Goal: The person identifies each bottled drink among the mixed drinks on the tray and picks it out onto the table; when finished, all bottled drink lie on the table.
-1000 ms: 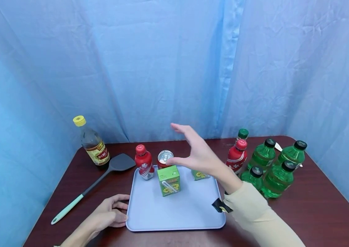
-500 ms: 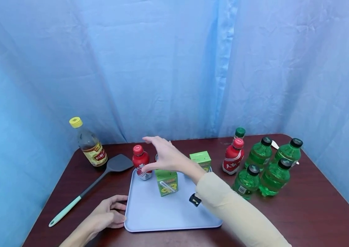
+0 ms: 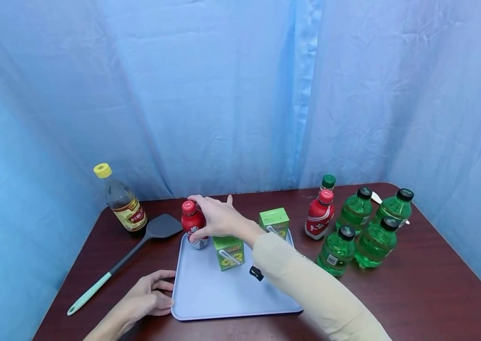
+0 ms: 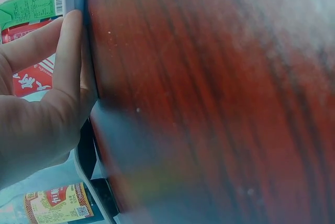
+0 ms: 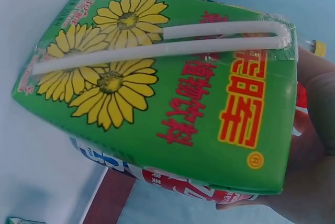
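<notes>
On the grey-white tray [image 3: 232, 296], my right hand [image 3: 220, 217] reaches round a red bottle [image 3: 191, 219] at the back left corner. Its thumb lies in front of the bottle and the forefinger extends past the cap; a firm grip is not visible. A green drink carton [image 3: 229, 252] with a white straw stands just below this hand and fills much of the right wrist view [image 5: 157, 103]. A second green carton [image 3: 274, 221] stands at the tray's back right. My left hand [image 3: 151, 294] touches the tray's left edge, its fingers [image 4: 68, 51] fairly straight.
Left of the tray lie a grey spatula [image 3: 161, 227] with a pale green handle and a soy sauce bottle [image 3: 125, 203] with a yellow cap. On the right stand another red bottle [image 3: 319, 215], several green bottles [image 3: 337, 251] and a white utensil [image 3: 376, 198].
My right hand has moved left and down from above the middle of the tray to the red bottle, and now covers the red can. The left hand keeps its place at the tray's edge.
</notes>
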{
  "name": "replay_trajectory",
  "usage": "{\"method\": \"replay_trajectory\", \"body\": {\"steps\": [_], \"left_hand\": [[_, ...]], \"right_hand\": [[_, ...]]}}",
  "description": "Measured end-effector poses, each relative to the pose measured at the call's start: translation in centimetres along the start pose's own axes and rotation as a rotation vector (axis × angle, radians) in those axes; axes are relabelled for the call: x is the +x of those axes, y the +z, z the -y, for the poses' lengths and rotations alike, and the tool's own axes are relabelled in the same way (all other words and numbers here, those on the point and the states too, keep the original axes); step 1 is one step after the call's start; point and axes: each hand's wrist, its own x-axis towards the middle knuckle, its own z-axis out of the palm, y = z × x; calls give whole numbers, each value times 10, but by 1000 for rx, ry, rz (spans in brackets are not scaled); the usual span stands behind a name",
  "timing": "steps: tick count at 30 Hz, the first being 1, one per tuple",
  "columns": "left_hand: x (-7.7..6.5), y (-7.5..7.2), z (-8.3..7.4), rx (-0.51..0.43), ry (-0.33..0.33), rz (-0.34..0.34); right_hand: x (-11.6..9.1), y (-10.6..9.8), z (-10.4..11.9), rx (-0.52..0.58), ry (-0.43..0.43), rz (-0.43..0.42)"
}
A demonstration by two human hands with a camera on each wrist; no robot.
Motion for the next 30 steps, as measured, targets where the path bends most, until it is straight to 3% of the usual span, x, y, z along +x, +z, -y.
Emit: {"method": "replay_trajectory", "body": {"steps": [9,17,30], "left_hand": [[1,0,3,-13,38,18],[1,0,2,-10,18,12],[1,-1,3,-6,18,7]], "right_hand": [[-1,4,3,-108,32,7],[0,10,4,-111,70,-7],[0,15,4,-119,63,-54]]}}
